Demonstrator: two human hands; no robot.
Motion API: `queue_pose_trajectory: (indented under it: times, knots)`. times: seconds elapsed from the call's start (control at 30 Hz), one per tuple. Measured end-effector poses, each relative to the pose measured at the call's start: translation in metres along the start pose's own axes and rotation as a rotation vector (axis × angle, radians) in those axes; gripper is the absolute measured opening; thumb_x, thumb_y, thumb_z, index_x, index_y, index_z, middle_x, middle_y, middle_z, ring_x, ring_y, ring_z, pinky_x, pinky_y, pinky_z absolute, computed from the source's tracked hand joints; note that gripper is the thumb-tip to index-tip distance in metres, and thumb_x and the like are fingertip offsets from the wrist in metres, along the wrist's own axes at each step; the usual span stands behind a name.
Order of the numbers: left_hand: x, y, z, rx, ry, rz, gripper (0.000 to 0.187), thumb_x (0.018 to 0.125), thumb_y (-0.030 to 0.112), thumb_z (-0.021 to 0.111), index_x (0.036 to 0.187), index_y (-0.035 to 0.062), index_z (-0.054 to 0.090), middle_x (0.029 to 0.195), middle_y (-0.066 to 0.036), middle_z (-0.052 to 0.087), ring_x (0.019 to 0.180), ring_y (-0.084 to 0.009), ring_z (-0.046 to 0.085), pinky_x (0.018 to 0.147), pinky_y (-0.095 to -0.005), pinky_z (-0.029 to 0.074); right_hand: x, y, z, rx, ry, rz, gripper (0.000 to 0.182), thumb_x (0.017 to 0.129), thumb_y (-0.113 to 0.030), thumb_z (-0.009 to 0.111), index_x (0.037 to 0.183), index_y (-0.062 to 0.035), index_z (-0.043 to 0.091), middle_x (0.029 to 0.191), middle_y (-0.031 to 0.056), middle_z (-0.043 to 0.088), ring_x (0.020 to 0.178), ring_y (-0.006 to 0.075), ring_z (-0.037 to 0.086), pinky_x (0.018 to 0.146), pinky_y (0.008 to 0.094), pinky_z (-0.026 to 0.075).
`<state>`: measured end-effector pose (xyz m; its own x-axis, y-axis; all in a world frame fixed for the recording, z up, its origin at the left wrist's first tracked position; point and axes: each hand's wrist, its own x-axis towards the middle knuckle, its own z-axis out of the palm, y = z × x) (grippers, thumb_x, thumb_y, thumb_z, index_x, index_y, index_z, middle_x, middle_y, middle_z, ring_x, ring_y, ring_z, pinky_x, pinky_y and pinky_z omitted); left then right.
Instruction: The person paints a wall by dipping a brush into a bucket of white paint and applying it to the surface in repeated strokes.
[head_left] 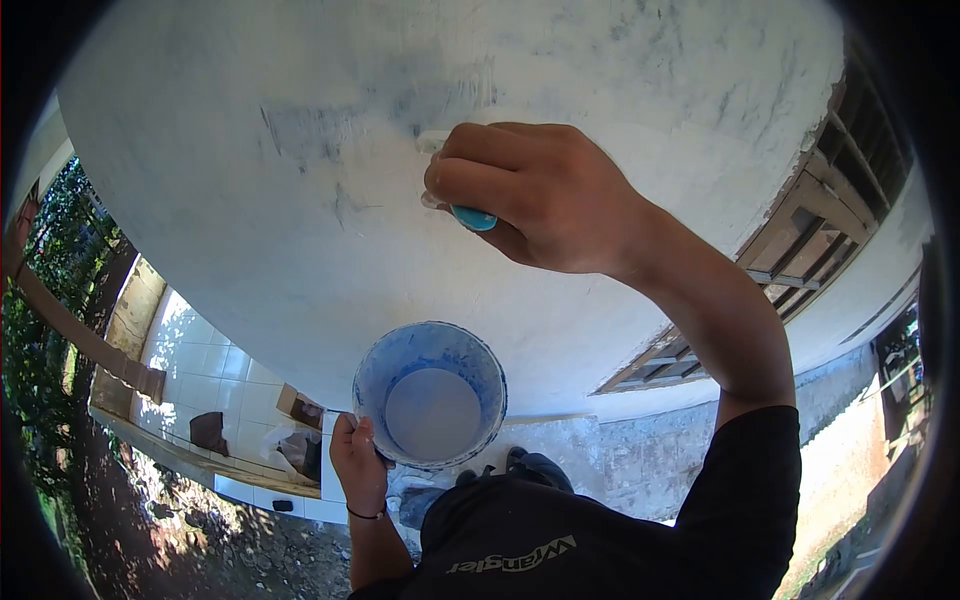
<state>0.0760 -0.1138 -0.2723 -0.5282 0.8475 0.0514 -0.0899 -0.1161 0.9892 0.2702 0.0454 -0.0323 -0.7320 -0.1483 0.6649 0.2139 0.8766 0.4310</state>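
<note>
My right hand (540, 195) is closed around a tool with a turquoise handle (474, 217), held up against the whitish wall (350, 250). The tool's working end is mostly hidden by my fingers. Grey, streaky patches mark the wall around it. Below, my left hand (358, 462) grips the left rim of a round bucket (364, 365). Inside the bucket lies a pale whitish liquid (433, 410), and bluish-white smears coat its inner wall.
Wooden windows (815, 235) are set in the wall at right. At lower left are a tiled floor (205, 360), a cardboard box (300, 407), a plastic bag (290, 448) and a dark cloth-like item (209, 432). Plants (60, 350) grow at far left.
</note>
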Motion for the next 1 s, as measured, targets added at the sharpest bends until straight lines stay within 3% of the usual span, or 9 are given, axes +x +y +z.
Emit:
queue_pose_trajectory:
  times: [0.13,0.2,0.3,0.37,0.47,0.53,0.7,0.9,1.0]
  knots:
    - [0.003,0.0,-0.003,-0.019,-0.05,0.085,0.028,0.09,0.023,0.048,0.069,0.009,0.035,0.055,0.003,0.037,0.043,-0.0026,0.039,0.035,-0.0181,0.034,-0.003,-0.015,-0.011,-0.201,0.024,-0.12,0.018,0.069,-0.008,0.067,0.081,-0.0095,0.055,0.08,0.0037,0.057,0.06,0.0128,0.057,0.047,0.0226,0.046]
    - [0.004,0.001,-0.002,-0.029,-0.064,0.09,0.028,0.09,0.022,0.048,0.069,0.0089,0.035,0.055,0.003,0.036,0.043,-0.0026,0.039,0.035,-0.0183,0.034,-0.029,-0.029,0.019,-0.314,0.063,-0.198,0.015,0.072,-0.014,0.065,0.079,-0.008,0.053,0.08,0.0051,0.056,0.061,0.0105,0.056,0.048,0.0202,0.046]
    - [0.002,0.001,-0.003,-0.01,-0.069,0.085,0.028,0.09,0.021,0.048,0.068,0.0086,0.035,0.055,0.003,0.037,0.043,-0.0027,0.038,0.035,-0.019,0.034,-0.087,-0.045,0.063,-0.349,-0.185,-0.37,0.015,0.077,-0.015,0.063,0.081,-0.0063,0.051,0.079,0.0041,0.054,0.069,0.0102,0.058,0.054,0.0196,0.048]
    - [-0.001,0.0,-0.005,0.087,-0.069,0.057,0.029,0.089,0.021,0.049,0.068,0.0081,0.035,0.055,0.002,0.038,0.043,-0.0027,0.038,0.035,-0.0193,0.034,-0.113,-0.059,0.074,-0.275,-0.202,-0.315,0.015,0.077,-0.018,0.062,0.082,-0.0064,0.053,0.08,0.004,0.054,0.073,0.0133,0.06,0.06,0.0227,0.052]
    - [-0.005,0.001,-0.002,0.11,-0.082,0.027,0.027,0.089,0.018,0.05,0.068,0.0073,0.036,0.056,0.002,0.04,0.043,-0.0032,0.038,0.036,-0.0196,0.034,-0.119,-0.072,0.058,-0.243,-0.147,-0.237,0.015,0.076,-0.018,0.061,0.082,-0.0067,0.053,0.079,0.0045,0.053,0.071,0.0127,0.059,0.059,0.0231,0.051]
    - [-0.004,-0.005,0.0,0.14,-0.117,0.055,0.025,0.089,0.014,0.05,0.069,0.0067,0.038,0.056,0.001,0.041,0.045,-0.0033,0.039,0.036,-0.0203,0.033,-0.116,-0.074,0.046,-0.019,-0.108,-0.035,0.015,0.075,-0.017,0.061,0.082,-0.0077,0.052,0.079,0.0054,0.053,0.069,0.0128,0.058,0.057,0.0243,0.05]
    - [-0.002,-0.006,0.017,0.088,-0.191,0.052,0.025,0.089,0.014,0.051,0.069,0.007,0.037,0.057,0.002,0.039,0.046,-0.0027,0.039,0.036,-0.0202,0.034,-0.061,-0.009,-0.009,0.016,-0.167,0.047,0.018,0.072,-0.011,0.063,0.085,-0.0091,0.051,0.08,0.0029,0.054,0.067,0.0167,0.057,0.057,0.0278,0.049]
    - [0.005,0.012,0.036,0.019,-0.255,0.013,0.025,0.09,0.015,0.05,0.07,0.0073,0.037,0.058,0.002,0.04,0.046,-0.0018,0.039,0.035,-0.0188,0.037,0.026,0.035,-0.078,-0.256,0.107,-0.118,0.019,0.07,-0.007,0.067,0.084,-0.0077,0.054,0.078,0.004,0.056,0.066,0.0175,0.06,0.054,0.0275,0.049]
    - [0.006,0.013,0.038,-0.018,-0.252,0.023,0.025,0.09,0.014,0.05,0.071,0.0075,0.037,0.058,0.002,0.04,0.046,-0.0017,0.04,0.035,-0.0186,0.038,0.018,0.03,-0.071,-0.331,0.185,-0.227,0.018,0.071,-0.009,0.068,0.083,-0.0052,0.057,0.078,0.0068,0.059,0.064,0.0158,0.061,0.05,0.0252,0.049]
